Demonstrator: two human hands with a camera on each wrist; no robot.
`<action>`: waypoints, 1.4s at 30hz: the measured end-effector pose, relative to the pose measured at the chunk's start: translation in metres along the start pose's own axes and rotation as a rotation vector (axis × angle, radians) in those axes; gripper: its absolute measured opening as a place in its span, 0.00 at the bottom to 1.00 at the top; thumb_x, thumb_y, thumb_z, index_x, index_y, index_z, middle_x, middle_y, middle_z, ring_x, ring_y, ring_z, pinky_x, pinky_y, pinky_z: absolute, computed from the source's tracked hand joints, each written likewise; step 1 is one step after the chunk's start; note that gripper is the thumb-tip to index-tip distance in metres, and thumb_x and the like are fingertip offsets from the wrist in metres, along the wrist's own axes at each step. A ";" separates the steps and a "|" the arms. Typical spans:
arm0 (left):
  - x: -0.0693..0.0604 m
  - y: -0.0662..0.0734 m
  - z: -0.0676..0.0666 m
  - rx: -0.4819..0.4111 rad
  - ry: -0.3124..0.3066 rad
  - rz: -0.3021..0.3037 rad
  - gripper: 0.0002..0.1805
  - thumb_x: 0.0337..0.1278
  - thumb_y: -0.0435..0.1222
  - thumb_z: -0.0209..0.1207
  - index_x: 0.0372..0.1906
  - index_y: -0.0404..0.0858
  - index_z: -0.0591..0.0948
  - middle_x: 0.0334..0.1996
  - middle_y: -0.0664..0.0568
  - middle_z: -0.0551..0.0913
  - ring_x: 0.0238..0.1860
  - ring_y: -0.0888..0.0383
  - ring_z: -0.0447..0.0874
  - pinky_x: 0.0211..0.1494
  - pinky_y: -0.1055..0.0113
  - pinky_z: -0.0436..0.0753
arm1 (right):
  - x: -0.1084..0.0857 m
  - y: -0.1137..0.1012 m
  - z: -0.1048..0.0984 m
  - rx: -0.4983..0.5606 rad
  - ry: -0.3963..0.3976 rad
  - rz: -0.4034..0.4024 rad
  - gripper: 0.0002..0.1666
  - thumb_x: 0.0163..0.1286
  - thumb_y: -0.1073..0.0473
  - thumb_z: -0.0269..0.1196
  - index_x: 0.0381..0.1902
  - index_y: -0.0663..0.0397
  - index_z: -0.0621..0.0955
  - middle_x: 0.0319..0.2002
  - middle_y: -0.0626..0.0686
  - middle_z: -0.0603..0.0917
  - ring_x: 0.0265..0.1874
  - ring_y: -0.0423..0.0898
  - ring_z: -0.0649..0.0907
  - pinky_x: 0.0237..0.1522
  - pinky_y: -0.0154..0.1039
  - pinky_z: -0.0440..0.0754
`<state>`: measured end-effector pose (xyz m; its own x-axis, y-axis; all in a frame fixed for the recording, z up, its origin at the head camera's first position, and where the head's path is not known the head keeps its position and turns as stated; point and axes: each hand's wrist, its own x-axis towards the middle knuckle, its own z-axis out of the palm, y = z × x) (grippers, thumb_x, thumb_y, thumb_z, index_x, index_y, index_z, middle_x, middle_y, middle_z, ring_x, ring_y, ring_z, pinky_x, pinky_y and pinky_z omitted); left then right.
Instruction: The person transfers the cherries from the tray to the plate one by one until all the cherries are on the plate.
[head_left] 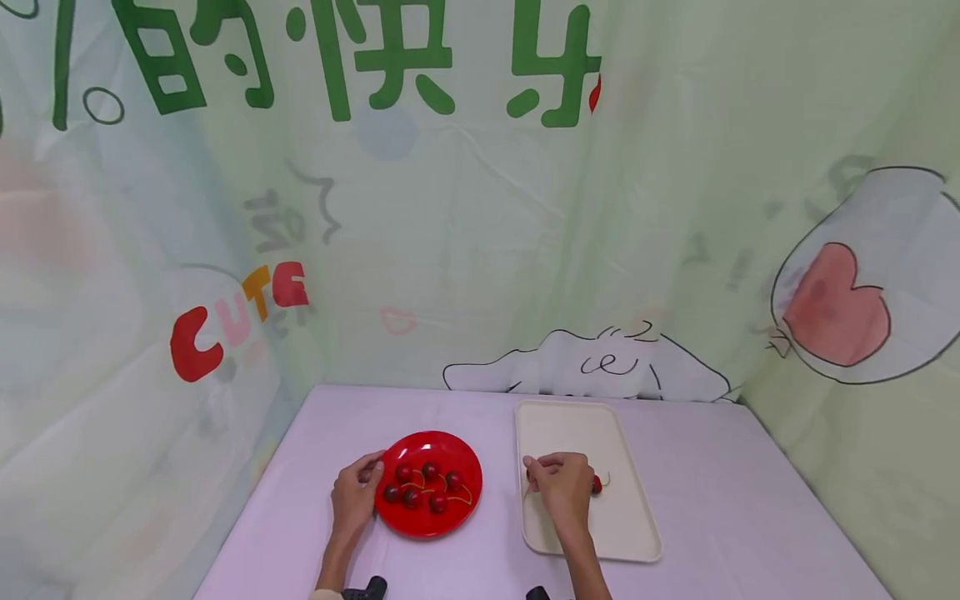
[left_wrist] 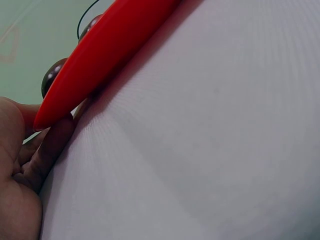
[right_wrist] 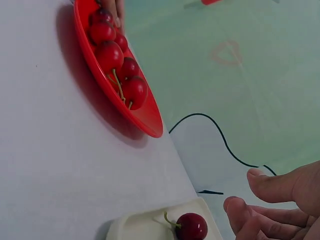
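Just right of my left hand [head_left: 356,497], on the table [head_left: 712,483], sits a red plate [head_left: 423,525], its rim pinched between my thumb and fingers; red cherries [head_left: 411,498] with green stems lie on it. Beneath my right hand [head_left: 564,487] is a cream tray [head_left: 626,533]. That hand grasps nothing, thumb parted from loosely bent fingers. One stemmed cherry [right_wrist: 191,227] lies in the tray near its fingertips, a second cherry [head_left: 596,484] just to its right.

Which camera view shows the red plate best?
The head view: nearly the whole red plate and its cherries show from above. The left wrist shows only part, edge-on; the right wrist shows it obliquely, cropped at the top.
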<state>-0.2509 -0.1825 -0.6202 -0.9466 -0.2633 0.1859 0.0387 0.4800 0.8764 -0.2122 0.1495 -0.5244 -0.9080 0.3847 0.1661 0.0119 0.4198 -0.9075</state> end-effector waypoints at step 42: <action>-0.003 0.004 -0.002 0.002 -0.023 -0.032 0.17 0.82 0.35 0.60 0.66 0.39 0.87 0.53 0.42 0.92 0.47 0.54 0.87 0.46 0.77 0.80 | 0.047 0.065 -0.077 -0.154 0.274 0.117 0.17 0.72 0.60 0.75 0.44 0.74 0.91 0.37 0.71 0.92 0.34 0.61 0.88 0.32 0.37 0.76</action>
<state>-0.2469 -0.1819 -0.6166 -0.9545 -0.2589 0.1477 0.0080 0.4730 0.8810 -0.2215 0.2583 -0.5463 -0.7506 0.6355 0.1807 0.1918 0.4714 -0.8608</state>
